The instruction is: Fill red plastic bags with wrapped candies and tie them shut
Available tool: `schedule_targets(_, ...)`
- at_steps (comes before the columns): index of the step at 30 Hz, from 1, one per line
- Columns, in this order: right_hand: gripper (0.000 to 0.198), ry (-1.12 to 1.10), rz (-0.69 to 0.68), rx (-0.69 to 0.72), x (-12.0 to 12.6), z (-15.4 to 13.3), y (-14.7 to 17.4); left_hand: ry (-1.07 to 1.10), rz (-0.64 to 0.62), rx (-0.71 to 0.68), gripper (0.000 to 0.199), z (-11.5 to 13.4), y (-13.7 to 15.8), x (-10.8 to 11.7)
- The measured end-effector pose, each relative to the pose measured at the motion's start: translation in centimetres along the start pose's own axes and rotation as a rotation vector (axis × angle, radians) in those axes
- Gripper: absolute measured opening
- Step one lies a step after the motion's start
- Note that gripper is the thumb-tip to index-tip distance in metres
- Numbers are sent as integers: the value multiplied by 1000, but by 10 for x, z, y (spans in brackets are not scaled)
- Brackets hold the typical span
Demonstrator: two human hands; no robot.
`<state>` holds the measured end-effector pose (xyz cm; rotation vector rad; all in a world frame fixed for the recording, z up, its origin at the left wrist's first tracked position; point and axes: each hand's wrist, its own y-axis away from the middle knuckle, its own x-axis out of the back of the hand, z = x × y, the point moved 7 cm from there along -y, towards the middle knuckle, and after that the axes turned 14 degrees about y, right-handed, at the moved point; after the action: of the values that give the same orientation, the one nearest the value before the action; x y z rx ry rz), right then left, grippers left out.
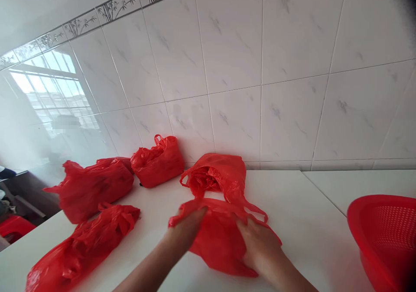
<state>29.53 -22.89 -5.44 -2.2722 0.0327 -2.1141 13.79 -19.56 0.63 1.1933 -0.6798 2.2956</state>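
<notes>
A red plastic bag (221, 242) lies on the white table in front of me, its mouth facing away. At its left edge, my left hand (187, 228) grips the plastic, with the thumb on top and the other fingers hidden by the bag. My right hand (261, 242) is closed on the bag's right side; red film covers part of its fingers. Just beyond, touching or nearly touching it, another red plastic bag (234, 168) rests on its side with its crumpled opening towards me. I cannot make out the contents of either bag.
More filled red bags stand at the left: a long one (84, 253) in front, a bulky one (97, 186) behind, and a smaller one (162, 164) by the tiled wall (234, 123). A red perforated basket (367, 240) is at the right on the white table (312, 240).
</notes>
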Motion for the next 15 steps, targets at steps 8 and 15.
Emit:
schedule_targets(8, 38, 163, 45, -2, 36, 0, 35, -20, -282, 114, 62, 14, 9, -12)
schedule_targets(15, 41, -304, 49, 76, 35, -27, 20, -129, -360, 39, 24, 50, 6, -23)
